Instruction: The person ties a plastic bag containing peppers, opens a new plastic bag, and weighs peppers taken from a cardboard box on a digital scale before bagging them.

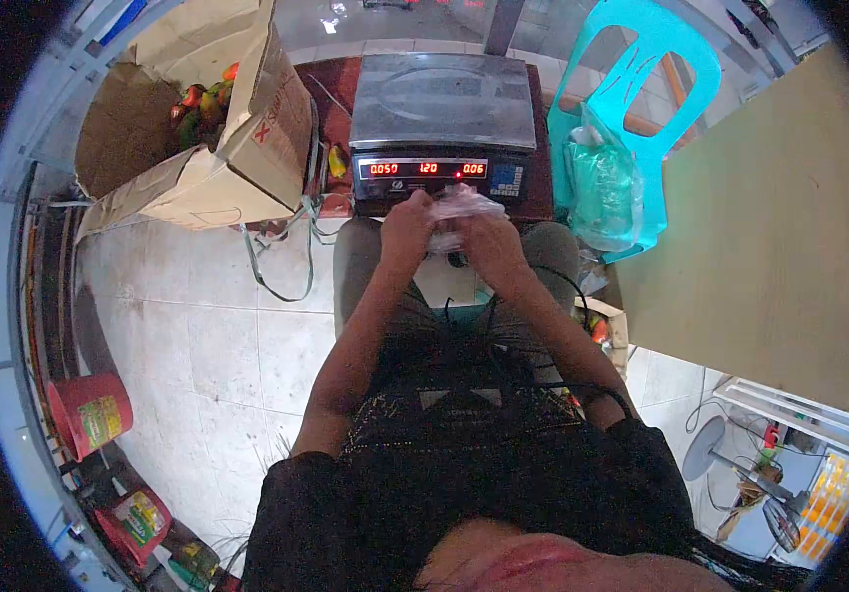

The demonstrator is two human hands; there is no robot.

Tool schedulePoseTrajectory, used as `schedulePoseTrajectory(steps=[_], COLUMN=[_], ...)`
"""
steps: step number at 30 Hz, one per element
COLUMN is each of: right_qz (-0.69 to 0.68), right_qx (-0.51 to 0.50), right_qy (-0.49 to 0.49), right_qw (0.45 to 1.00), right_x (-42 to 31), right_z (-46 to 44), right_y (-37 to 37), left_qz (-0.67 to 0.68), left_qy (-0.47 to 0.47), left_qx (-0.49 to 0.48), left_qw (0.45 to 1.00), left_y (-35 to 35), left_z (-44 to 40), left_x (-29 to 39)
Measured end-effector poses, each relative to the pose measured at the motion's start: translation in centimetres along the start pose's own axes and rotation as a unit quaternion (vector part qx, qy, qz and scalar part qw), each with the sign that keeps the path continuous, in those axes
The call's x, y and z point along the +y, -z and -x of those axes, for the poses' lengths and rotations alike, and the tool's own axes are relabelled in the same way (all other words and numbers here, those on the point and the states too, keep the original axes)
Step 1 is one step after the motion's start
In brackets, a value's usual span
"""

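The fingertips of the left hand [406, 232] and right hand [488, 242] are partly disappearing in motion blur; both grips are pinching with little opening, holding the crumpled clear plastic [468, 203] between them, just in front of the weighing scale [442, 104]; the plastic's full outline is escaping the eye; at the left, the torn cardboard box [271, 113] is hiding a part of the red and green peppers [205, 107]; at the lower right, the arm is covering some of a second box [614, 324]; the scale, with its smooth metal plate and red glowing digits, is resting on a reddish desk [333, 94], where one yellowish pepper [337, 160] is lying beside it; pale tiles are forming the floor [197, 335]; a glossy turquoise chair [679, 41] is carrying a wrinkled green plastic bundle [605, 187]; a broad wooden panel [770, 217] is filling the right side.
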State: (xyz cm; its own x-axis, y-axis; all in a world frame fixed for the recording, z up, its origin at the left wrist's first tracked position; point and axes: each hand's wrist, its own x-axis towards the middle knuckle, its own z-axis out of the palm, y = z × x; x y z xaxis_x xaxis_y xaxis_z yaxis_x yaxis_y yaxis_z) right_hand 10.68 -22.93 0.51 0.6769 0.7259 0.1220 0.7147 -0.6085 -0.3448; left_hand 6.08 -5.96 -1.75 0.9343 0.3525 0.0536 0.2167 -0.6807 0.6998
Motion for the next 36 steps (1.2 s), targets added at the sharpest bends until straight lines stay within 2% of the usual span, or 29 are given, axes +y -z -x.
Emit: schedulePoseTrajectory(steps=[1,4,7,10,13,16,19,22,25,27,29,30,31,32,34,36], right_qz=[0.004,0.090,0.116,-0.002,-0.004,-0.062,-0.118,-0.105,-0.230,-0.206,-0.176,-0.157,-0.138,-0.191,-0.146,-0.117], right_qx=[0.000,-0.126,-0.185,-0.004,0.035,0.052,0.049,-0.022,-0.009,0.060,0.124,0.152,0.182,0.164,0.059,-0.009], right_qy=[-0.001,0.029,0.040,0.190,0.200,0.133,0.068,-0.009,0.037,0.019,0.007,0.007,0.009,-0.019,0.023,0.045], right_qw=[1.000,0.988,0.975,0.982,0.979,0.988,0.989,0.994,0.973,0.977,0.977,0.976,0.974,0.968,0.987,0.992], right_x=[0.1,1.4,0.8,0.2,-1.7,-4.3,-4.0,-2.3,-1.8,-2.3,-3.1,-3.6,-3.9,-4.3,-3.1,-2.4], right_z=[0.0,0.9,0.3,-0.2,0.2,0.5,1.1,0.8,1.0,1.1,0.6,0.4,0.2,0.0,0.6,0.7], right_y=[-0.2,-1.2,-0.9,0.2,2.0,5.5,4.2,2.7,2.7,3.3,4.6,5.5,6.0,5.8,3.3,1.6], left_qz=[-0.048,-0.012,-0.010,-0.063,-0.075,-0.049,-0.035,-0.062,-0.058,-0.049,0.021,0.056,0.043,0.030,0.005,0.002], left_qy=[0.027,0.068,0.064,0.081,0.113,0.126,0.119,0.055,0.081,-0.023,-0.041,-0.049,-0.019,0.010,0.059,0.081], left_qx=[-0.013,0.052,0.066,0.032,0.028,0.031,0.046,0.063,-0.031,0.017,0.050,0.066,0.064,0.061,0.043,-0.001], left_qw=[0.998,0.996,0.996,0.994,0.990,0.990,0.991,0.995,0.995,0.998,0.998,0.995,0.997,0.998,0.997,0.997], left_y=[0.3,0.4,0.5,1.4,2.9,2.2,1.1,1.0,2.4,4.2,8.1,9.2,8.9,8.1,3.3,1.5], left_z=[0.1,-0.6,-0.7,0.0,0.5,0.6,0.3,0.0,0.0,0.7,0.8,1.2,1.1,0.9,1.1,2.2], left_x=[0.4,-2.0,-3.3,-3.6,-1.8,-1.7,-1.7,-2.8,-1.8,1.2,6.0,7.0,6.2,4.2,-1.5,-3.2])
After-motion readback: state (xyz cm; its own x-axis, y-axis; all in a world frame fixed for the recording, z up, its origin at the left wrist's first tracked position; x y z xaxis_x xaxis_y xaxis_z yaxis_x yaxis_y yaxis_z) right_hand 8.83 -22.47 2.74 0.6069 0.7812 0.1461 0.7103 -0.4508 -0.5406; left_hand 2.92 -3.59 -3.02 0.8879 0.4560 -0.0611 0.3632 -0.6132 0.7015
